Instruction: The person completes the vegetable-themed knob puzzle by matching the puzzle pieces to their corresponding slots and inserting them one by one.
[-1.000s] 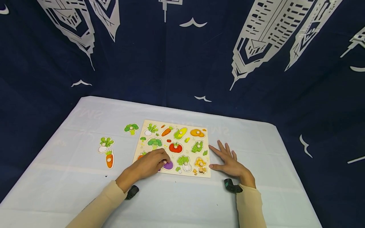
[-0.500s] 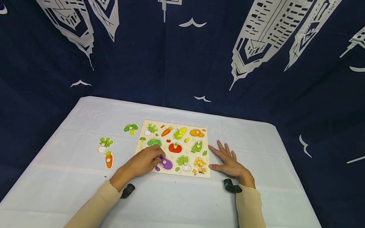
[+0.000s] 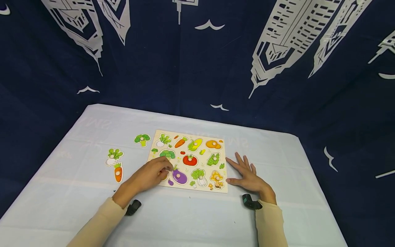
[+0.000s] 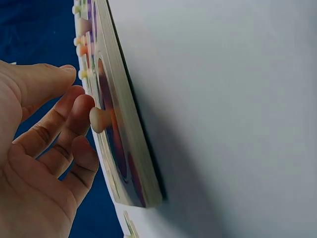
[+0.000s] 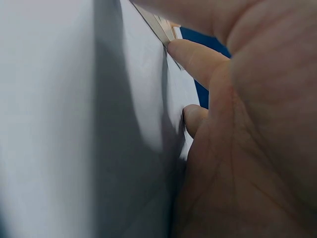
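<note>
My left hand (image 3: 153, 173) hovers over the lower left of a wooden vegetable puzzle board (image 3: 199, 171). In the left wrist view its thumb and fingers stand apart, with nothing between them, beside a round knob (image 4: 100, 120) on a piece. This hand mostly hides the orange piece under it. Just to its right, the purple eggplant piece (image 3: 182, 179) sits in the board, its knob uncovered. My right hand (image 3: 250, 176) is spread flat on the table, thumb and index fingertips at the board's right edge. The tomato piece (image 3: 190, 160) and cabbage piece (image 3: 200, 178) lie between the hands.
Left of the board, a broccoli piece (image 3: 142, 139), a turnip piece (image 3: 114, 156) and a carrot piece (image 3: 118, 174) lie loose on the white tablecloth (image 3: 200, 219). A dark blue curtain (image 3: 172, 68) hangs behind the table.
My left hand has moved left from over the eggplant piece to the orange piece beside it, uncovering the eggplant. My right hand has stayed at the board's right edge.
</note>
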Demonstrator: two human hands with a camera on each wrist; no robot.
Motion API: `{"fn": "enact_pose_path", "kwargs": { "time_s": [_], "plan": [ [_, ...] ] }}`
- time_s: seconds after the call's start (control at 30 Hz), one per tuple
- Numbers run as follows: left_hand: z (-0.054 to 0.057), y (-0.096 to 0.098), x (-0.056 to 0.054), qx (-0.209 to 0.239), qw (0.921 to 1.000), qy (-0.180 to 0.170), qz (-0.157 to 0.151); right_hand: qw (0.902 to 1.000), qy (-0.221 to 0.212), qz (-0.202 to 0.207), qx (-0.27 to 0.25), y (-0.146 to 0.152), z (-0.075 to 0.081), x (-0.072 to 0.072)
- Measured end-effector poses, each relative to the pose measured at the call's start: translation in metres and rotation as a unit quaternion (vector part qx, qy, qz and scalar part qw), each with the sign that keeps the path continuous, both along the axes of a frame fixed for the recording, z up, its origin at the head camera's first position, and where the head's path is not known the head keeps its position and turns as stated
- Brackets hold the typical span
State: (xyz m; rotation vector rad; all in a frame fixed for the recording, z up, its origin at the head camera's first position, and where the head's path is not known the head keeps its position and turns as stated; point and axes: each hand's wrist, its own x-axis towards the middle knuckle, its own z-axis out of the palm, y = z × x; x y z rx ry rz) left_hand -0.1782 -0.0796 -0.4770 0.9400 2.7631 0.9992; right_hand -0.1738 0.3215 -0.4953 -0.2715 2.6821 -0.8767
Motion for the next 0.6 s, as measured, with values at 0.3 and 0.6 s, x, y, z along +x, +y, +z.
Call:
{"fn": "enact_pose_path", "kwargs": {
  "time_s": [0.3,0.6],
  "plan": [
    [0.004,-0.008,-0.001,0.001,0.9999,-0.002,0.016,1.0,0.0,0.0,0.004,0.0,0.002,0.0],
    [0.007,-0.019,-0.005,-0.008,0.9996,0.0,0.028,1.0,0.002,0.0,0.004,0.001,0.0,0.0]
  ]
}}
